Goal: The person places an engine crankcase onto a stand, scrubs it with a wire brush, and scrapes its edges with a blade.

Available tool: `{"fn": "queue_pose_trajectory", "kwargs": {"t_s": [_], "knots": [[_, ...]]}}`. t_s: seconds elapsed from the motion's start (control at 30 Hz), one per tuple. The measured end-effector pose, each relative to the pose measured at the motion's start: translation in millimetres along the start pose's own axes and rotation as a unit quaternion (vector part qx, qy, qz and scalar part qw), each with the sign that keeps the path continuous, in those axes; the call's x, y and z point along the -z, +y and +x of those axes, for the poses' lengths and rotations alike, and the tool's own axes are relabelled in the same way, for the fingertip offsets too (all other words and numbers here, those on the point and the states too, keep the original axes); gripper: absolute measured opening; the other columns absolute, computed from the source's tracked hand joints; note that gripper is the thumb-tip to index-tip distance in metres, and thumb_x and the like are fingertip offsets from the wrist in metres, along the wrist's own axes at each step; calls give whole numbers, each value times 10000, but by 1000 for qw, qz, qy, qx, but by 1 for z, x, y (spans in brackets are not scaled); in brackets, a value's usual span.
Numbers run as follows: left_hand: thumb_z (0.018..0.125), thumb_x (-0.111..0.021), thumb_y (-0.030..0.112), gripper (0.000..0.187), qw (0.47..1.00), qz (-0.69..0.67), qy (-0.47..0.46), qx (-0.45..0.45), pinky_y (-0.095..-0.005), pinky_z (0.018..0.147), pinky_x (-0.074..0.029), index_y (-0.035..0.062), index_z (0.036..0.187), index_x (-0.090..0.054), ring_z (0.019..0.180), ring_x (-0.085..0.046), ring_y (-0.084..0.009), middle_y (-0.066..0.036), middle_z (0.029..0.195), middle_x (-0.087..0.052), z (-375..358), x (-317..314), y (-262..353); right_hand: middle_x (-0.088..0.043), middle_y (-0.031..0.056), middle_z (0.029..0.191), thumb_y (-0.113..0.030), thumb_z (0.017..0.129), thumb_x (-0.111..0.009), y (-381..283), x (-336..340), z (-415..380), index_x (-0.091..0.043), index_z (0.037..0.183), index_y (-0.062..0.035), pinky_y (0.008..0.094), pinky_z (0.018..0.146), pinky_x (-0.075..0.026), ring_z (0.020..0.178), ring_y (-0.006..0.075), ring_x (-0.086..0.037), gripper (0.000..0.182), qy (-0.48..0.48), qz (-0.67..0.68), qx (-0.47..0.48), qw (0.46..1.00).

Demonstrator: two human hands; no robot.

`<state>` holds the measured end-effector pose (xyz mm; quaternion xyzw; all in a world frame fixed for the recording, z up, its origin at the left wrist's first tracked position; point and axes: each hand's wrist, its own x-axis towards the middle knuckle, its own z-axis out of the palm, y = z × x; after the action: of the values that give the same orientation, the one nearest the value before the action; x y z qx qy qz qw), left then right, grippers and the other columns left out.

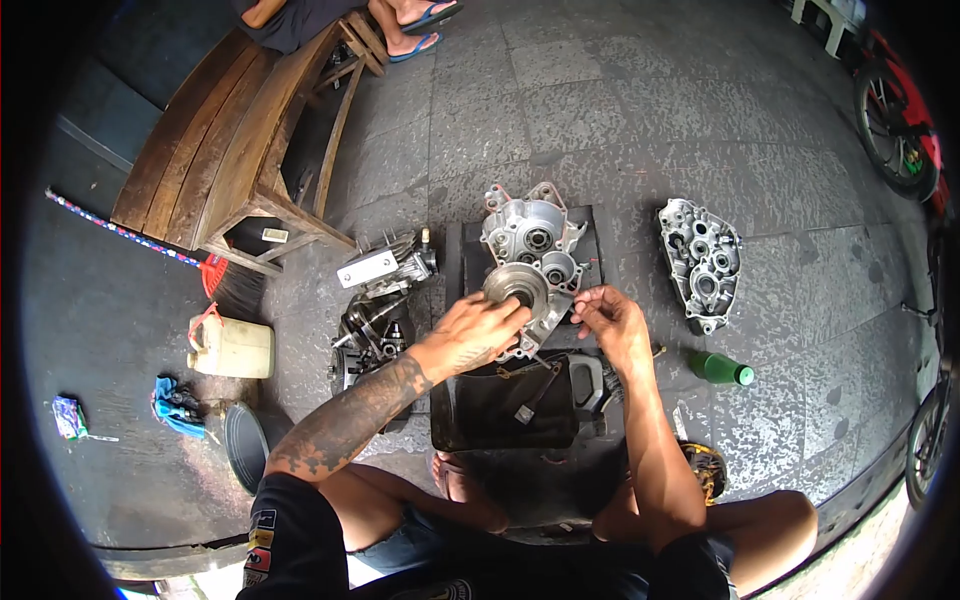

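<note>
A silver engine crankcase half [530, 222] lies in front of me on a dark block. Over its lower left part sits a round, ringed metal gear [513, 282]. My left hand [478, 332] grips this gear near its hub, fingers curled at the centre. My right hand [614, 322] hovers by the crankcase's right edge with thumb and fingers pinched together; whatever may be between them is too small to make out. Closer to me stands a black tray [465, 418] with small metal parts in it.
Left of the crankcase are engine parts [385, 265]; another case half [702, 265] and a green bottle [722, 369] lie to the right. A jerrycan [238, 350], a bucket [245, 450] and a wooden bench [200, 150] stand left. Another person's feet [408, 42] show at the top.
</note>
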<state>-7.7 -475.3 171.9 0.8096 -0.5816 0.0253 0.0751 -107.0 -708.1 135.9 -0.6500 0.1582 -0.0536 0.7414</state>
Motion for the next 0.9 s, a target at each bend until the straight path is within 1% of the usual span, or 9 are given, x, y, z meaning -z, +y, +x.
{"fn": "queue_pose_trajectory", "kwargs": {"t_s": [0.07,0.1,0.17,0.4,0.6,0.63,0.77,0.83,0.9], "knots": [[885,-651,214,332,991,34,-132,4,-440,889,-506,123,1188,-548,916,-654,-269,-75,1127,-587,9,5,9,-703,64,796,-50,930,-661,0,3,-1,-658,999,23,255,609,-526,693,114,-652,100,12,-16,-5,1000],[838,-660,185,392,989,46,-143,-11,-439,910,-495,124,1210,-551,951,-650,-246,-47,1135,-575,9,3,8,-703,64,796,-50,930,-661,-4,4,-2,-658,999,23,255,609,-526,693,114,-652,100,15,-16,-5,1000],[820,-664,185,386,991,59,-116,-38,-429,913,-494,125,1188,-566,964,-647,-232,-39,1135,-573,5,-4,5,-703,67,794,-60,931,-665,-15,6,-6,-657,1001,20,253,619,-522,684,117,-651,107,27,-22,-43,998],[835,-637,231,295,983,127,-51,-120,-387,902,-491,106,1102,-643,1008,-631,-193,-32,1130,-596,0,-6,3,-690,57,800,-41,933,-653,-7,5,-3,-647,1003,27,257,625,-532,688,111,-639,98,15,12,-37,999],[804,-651,225,312,984,107,-126,-72,-374,861,-481,99,1089,-631,990,-619,-191,-26,1093,-587,9,4,6,-680,62,836,-14,940,-624,-9,3,-5,-637,1013,37,254,635,-543,736,111,-649,90,7,28,-54,998],[788,-656,211,305,985,116,-80,-100,-372,851,-472,97,1070,-623,966,-612,-193,-27,1046,-574,8,2,5,-677,61,837,-8,941,-617,-9,3,-4,-636,1014,37,253,636,-543,737,113,-650,88,7,32,-53,998],[791,-699,245,239,984,119,-64,-113,-361,809,-469,120,968,-597,902,-604,-195,-26,938,-539,18,6,5,-674,56,834,-1,941,-606,-10,5,-5,-635,1018,38,255,637,-546,731,115,-650,91,10,7,-58,998],[768,-713,254,290,981,74,-157,-88,-396,850,-471,104,983,-588,954,-600,-221,-46,967,-534,28,12,2,-672,55,825,-3,941,-600,-4,4,-3,-635,1019,36,252,635,-540,725,114,-648,94,6,24,-54,998],[757,-719,251,307,977,62,-183,-95,-407,864,-469,97,987,-586,971,-596,-231,-52,975,-534,36,12,-1,-671,56,829,-7,941,-601,-2,4,-3,-634,1017,34,250,634,-536,722,115,-646,92,1,24,-57,998]]}}
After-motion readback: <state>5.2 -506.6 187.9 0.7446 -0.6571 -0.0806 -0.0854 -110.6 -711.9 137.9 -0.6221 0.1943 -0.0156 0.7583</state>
